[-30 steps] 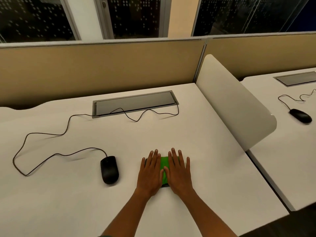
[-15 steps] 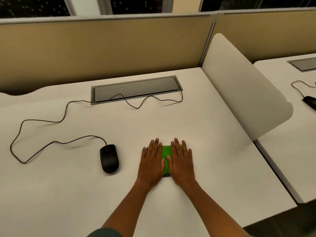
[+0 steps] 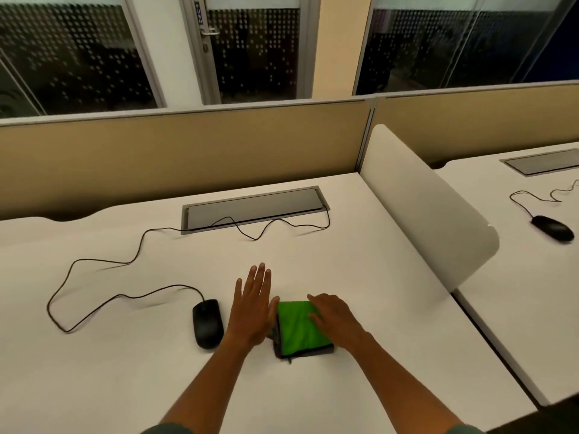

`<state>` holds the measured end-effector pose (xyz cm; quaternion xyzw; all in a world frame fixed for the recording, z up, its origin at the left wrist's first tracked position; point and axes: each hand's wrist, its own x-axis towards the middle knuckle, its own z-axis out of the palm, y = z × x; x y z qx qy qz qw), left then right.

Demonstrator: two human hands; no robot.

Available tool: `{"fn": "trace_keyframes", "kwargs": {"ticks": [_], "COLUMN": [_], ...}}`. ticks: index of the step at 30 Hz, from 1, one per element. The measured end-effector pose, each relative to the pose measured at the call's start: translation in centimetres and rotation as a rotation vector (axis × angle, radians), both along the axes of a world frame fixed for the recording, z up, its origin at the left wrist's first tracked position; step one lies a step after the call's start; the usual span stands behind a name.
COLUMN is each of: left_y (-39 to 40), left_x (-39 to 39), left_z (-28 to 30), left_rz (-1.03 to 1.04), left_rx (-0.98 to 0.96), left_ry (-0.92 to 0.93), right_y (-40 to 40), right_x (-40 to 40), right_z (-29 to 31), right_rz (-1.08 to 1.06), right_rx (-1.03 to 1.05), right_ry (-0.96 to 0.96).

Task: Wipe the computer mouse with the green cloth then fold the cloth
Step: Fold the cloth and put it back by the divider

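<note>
The green cloth (image 3: 300, 327) lies folded into a small thick square on the white desk (image 3: 360, 264), its grey edges showing along the left and near sides. My left hand (image 3: 253, 303) is flat and open just left of the cloth, fingers apart, its thumb at the cloth's left edge. My right hand (image 3: 333, 316) rests on the right part of the cloth, fingers spread and pointing left. The black wired computer mouse (image 3: 207, 322) sits left of my left hand, nothing touching it.
The mouse cable (image 3: 94, 311) loops across the desk's left half to a grey cable tray (image 3: 253, 208) at the back. A white curved divider (image 3: 432, 214) bounds the desk on the right. Beyond it another black mouse (image 3: 553, 231) lies on the neighbouring desk.
Both hands lay flat side by side on the cloth before. Now they have spread apart, the left hand off to the cloth's left, uncovering most of the folded cloth. The camera tilted up.
</note>
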<state>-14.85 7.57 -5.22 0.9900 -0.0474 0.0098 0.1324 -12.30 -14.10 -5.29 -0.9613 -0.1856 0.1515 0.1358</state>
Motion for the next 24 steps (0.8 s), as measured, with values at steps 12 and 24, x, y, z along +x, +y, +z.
{"fn": "trace_keyframes", "kwargs": {"ticks": [12, 24], "left_y": [-2.2, -5.7], "left_x": [2.6, 8.3], "left_z": [1.6, 1.7], "left_rz": [0.035, -0.015], "left_rx": [0.006, -0.058], "left_ry": [0.009, -0.018], "right_y": [-1.5, -6.6], "right_x": [2.1, 7.9], "right_z": [0.7, 0.4], "right_rz": [-0.009, -0.323], "right_rx": [0.234, 0.309], "right_ry": [0.118, -0.128]}}
